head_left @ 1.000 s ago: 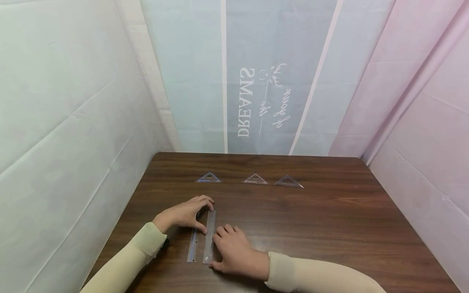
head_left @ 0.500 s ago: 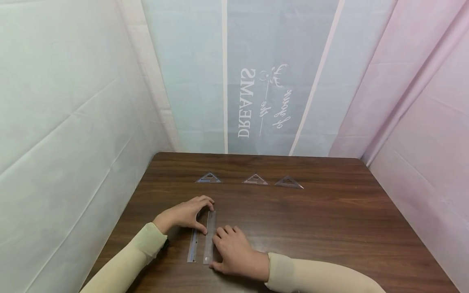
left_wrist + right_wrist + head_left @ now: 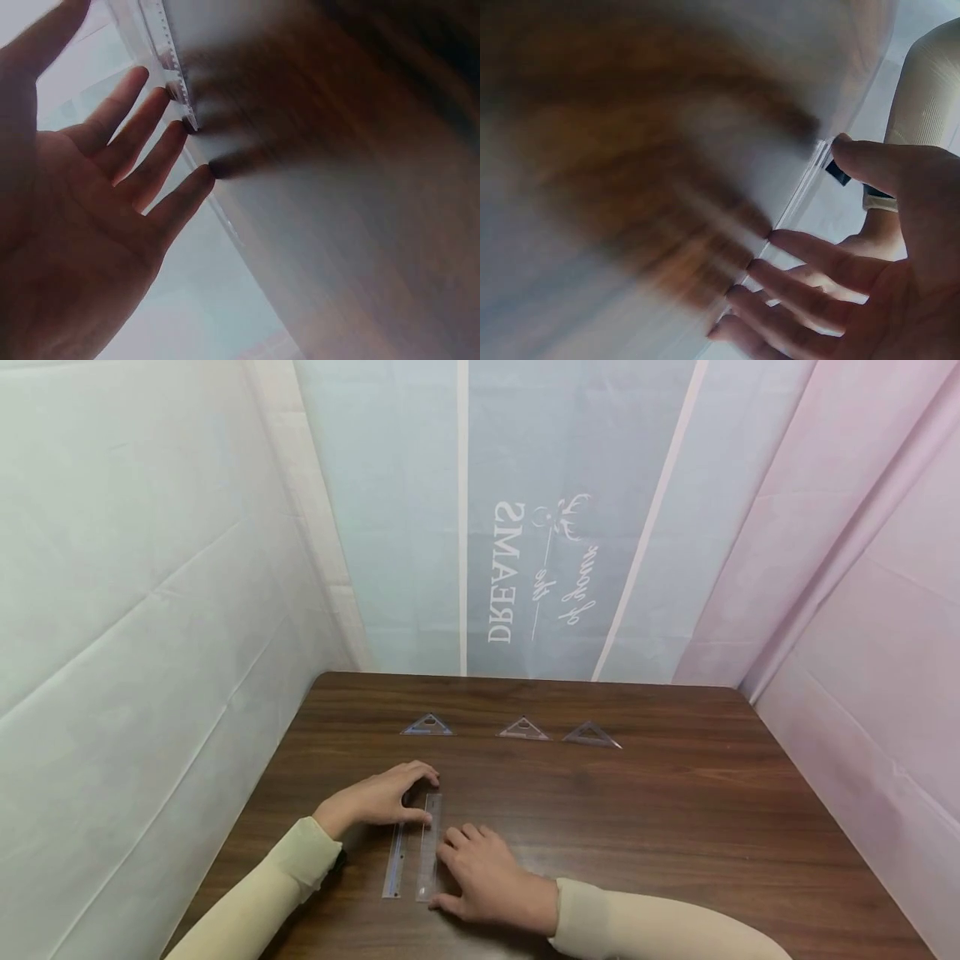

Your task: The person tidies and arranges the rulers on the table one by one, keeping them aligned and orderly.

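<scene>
A clear ruler lies lengthwise in front of me. A second clear ruler with a blue stripe lies just to its left, its far end hidden under my left hand. That hand arches over the rulers' far ends, thumb tip on the right ruler, fingers spread and fairly straight. In the left wrist view its fingertips are down at the table beside a ruler edge. My right hand rests along the right ruler's right side, fingers relaxed and thumb apart near its near end.
Three clear set squares lie in a row at the back of the brown wooden table: a blue-marked set square, a pale set square and a dark-looking set square. Cloth walls enclose the table's sides and back.
The right ruler has gone from greyish to more see-through. My left thumb has moved up and right onto it, and my right hand has shifted slightly right.
</scene>
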A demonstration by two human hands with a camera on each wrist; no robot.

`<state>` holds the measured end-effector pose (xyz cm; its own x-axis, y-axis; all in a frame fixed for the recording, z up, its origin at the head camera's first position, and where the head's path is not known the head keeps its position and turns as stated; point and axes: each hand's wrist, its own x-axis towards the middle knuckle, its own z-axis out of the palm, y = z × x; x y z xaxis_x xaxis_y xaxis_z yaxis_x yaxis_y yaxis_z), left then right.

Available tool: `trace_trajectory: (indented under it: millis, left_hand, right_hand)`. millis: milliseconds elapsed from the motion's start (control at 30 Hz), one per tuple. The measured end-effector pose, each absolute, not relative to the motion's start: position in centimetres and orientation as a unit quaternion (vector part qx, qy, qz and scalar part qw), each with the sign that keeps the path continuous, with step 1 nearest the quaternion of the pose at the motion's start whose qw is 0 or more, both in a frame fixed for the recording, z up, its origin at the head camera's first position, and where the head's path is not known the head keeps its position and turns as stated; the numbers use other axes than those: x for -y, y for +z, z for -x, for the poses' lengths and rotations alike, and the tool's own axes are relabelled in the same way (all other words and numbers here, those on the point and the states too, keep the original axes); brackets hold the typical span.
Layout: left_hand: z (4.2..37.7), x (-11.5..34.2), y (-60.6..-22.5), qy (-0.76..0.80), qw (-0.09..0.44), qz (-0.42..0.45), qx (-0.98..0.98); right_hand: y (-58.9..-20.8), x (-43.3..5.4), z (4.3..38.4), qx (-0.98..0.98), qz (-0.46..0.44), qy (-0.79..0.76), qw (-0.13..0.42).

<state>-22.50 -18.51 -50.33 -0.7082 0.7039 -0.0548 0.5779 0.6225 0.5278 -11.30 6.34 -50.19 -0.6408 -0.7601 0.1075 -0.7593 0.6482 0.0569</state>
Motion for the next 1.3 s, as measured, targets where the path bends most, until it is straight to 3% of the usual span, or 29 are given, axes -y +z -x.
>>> trace_trajectory:
  millis: [200,600,1300]
  left_hand:
    - [22.8,18.3,-50.1,0.251,0.13,-0.329,-0.901]
    - [24.9,18.5,-49.0,0.27,0.102,-0.302,-0.909]
    - [29.7,20.0,-47.6,0.293,0.075,-0.215,-0.929]
  right_hand:
    - [-49.8,-6.7,12.7,0.909,-0.41,0.07,0.025]
    - [-49.1,-7.3,17.4,0.905,-0.392,0.155,0.054]
    - [-49.1,-6.9,26.5,0.915,-0.305,0.262,0.021]
